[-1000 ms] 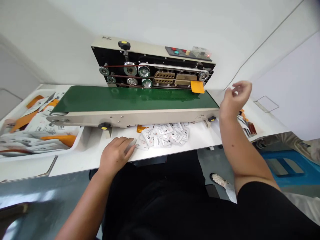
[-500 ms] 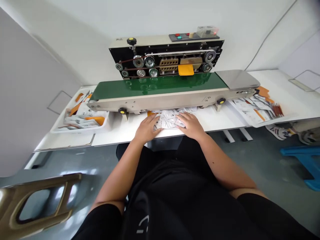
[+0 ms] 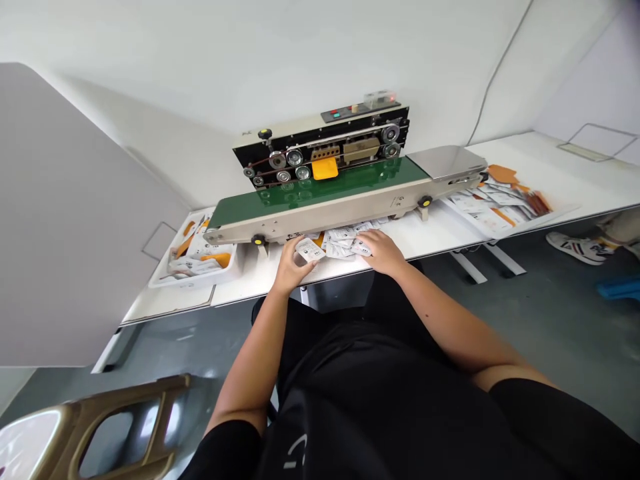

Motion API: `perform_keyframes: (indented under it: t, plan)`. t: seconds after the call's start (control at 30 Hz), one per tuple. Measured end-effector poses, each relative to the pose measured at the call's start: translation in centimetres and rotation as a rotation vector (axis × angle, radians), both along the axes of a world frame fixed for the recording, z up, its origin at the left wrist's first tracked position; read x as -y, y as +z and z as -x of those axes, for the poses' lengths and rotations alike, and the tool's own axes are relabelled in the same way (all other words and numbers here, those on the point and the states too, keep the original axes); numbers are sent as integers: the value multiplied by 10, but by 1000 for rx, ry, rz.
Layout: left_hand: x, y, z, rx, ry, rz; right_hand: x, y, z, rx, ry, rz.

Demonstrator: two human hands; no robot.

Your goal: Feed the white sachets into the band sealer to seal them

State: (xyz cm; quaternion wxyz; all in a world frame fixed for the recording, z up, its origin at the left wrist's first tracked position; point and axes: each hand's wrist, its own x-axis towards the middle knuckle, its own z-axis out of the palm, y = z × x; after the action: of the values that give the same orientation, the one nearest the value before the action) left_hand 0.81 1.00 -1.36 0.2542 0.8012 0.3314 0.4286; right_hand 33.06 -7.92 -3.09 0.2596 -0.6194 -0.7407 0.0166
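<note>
My left hand [image 3: 290, 268] holds a white printed packet [image 3: 310, 250] by its edges, between the thumb and the fingers, at the left of a loose pile of similar packets [image 3: 339, 248]. At the pile's right side my right hand [image 3: 383, 253] has its fingers and thumb around another white packet [image 3: 361, 247]. The pile lies on the white table [image 3: 260, 275], partly hidden under the conveyor. Above it stands a band sealing machine [image 3: 320, 147] with a green belt [image 3: 320, 190]. An orange pouch [image 3: 325, 169] hangs in its sealing band, over the belt.
A white bin [image 3: 200, 277] of white and orange packets stands at the left. Another tray [image 3: 493, 230] of packets is at the right. A brown stool [image 3: 130, 400] is at lower left. Another person's shoe [image 3: 575, 248] shows beneath the table at right.
My left hand has lifted a packet from the pile and drawn slightly left. The orange pouch has moved left along the sealing machine. The camera view has shifted and tilted.
</note>
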Motion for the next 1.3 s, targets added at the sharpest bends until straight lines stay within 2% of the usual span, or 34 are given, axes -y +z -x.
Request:
perform_keyframes:
  t: [0.17,0.27,0.5,0.77,0.9,1.0,1.17,1.3]
  plan:
    - [-1,-3,8,476,-213,277,2,-1,0,-5,-14,-2]
    - [2,0,8,601,-234,371,3,-1,-1,-8,-7,2]
    - [-3,-3,6,606,49,386,5,0,0,-21,-14,11]
    - [-1,-3,5,473,-13,325,7,3,-2,-107,0,-16]
    - [-4,-3,2,576,56,366,4,5,-6,-213,-8,-91]
    - [-8,-3,1,663,83,393,1,8,-8,-243,-50,-105]
    - [-8,-2,-1,627,144,450,6,12,-7,-283,-141,-144]
    - [-5,0,-3,635,151,453,14,1,-15,-516,-300,-262]
